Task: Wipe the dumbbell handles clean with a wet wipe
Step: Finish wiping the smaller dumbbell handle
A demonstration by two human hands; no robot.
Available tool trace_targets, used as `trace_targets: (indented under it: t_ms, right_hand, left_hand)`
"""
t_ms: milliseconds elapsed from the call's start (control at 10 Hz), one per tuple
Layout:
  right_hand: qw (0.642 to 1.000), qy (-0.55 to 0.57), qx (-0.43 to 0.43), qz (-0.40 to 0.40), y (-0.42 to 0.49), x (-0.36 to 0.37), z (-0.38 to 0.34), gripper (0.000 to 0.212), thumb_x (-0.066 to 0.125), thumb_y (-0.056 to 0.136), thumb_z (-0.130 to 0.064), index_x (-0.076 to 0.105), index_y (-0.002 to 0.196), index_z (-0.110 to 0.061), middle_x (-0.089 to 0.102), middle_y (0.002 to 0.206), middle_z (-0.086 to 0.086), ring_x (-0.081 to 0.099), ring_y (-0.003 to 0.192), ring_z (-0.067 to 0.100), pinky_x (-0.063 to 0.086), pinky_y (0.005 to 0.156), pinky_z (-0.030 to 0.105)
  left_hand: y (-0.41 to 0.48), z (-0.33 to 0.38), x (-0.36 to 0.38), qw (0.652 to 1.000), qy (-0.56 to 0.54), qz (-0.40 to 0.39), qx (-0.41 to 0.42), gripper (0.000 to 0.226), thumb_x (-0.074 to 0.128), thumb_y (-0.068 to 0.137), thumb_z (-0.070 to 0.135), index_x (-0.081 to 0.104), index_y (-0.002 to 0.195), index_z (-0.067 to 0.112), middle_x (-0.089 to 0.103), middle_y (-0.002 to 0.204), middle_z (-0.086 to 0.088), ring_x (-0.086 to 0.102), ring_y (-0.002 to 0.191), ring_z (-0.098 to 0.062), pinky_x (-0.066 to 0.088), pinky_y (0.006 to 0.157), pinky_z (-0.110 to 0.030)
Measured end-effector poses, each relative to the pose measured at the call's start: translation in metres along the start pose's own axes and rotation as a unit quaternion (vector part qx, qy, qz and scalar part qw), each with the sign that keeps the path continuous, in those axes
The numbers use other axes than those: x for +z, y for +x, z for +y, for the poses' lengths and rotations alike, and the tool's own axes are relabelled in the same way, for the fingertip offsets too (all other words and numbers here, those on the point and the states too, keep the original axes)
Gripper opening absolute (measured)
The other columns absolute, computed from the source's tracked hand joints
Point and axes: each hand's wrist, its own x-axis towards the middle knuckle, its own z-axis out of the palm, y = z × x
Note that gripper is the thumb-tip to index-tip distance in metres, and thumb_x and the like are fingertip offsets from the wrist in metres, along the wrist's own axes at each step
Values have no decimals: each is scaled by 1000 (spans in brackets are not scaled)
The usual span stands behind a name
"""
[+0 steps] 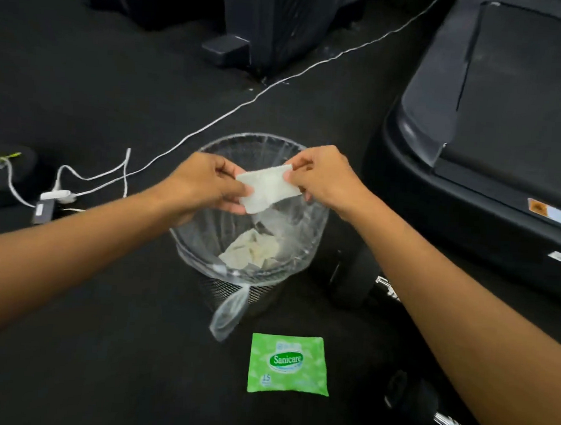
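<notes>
Holding a small white wet wipe between both hands, a person reaches forward with bare forearms over a dark floor. The left hand pinches the wipe's left edge, thumb on top and fingers curled underneath. The right hand pinches the upper right corner between thumb and fingertips, its other fingers curled in. The wipe is folded and spans the gap between the two hands, sagging slightly at its lower edge.

Directly below the hands stands a round wire-mesh waste bin with a clear plastic liner. Crumpled used wipes lie at the bottom of it.

Nearer the person than the hands, just in front of the bin, a green pack of wipes printed "Sanicare" lies flat on the floor.

Two black dumbbells sit below and behind the right hand, beside and under the right forearm. The nearer dumbbell to the bin shows one dark head and a short stretch of chrome handle before the forearm covers it. The second dumbbell lies closer to the person, with its chrome handle running towards the lower edge. Neither hand touches a dumbbell.

Beyond and to the right of the right hand is the black deck of a treadmill. A white cable trails across the floor beyond the left hand to a small power adapter.
</notes>
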Motion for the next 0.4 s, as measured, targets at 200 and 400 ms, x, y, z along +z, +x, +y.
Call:
trace_targets:
  t_ms: [200, 400]
  right_hand:
    - [985, -156, 29, -68, 17, 44, -3, 19, 55, 85, -5, 69, 98, -2, 64, 103, 19, 62, 85, 30, 52, 71, 30]
    - [967, -229, 60, -98, 21, 67, 5, 21, 52, 87, -4, 45, 67, -4, 53, 85, 17, 52, 80, 30, 43, 66, 31]
  left_hand:
    - [22, -37, -13, 989, 93, -46, -109, 13, 60, 81, -15, 61, 93, -12, 63, 88, -23, 65, 50, -13, 57, 55, -22]
    - [42, -51, -10, 963, 177, -82, -184, 26, 58, 83, -11, 53, 107, -19, 52, 108, -27, 68, 58, -25, 59, 68, -36]
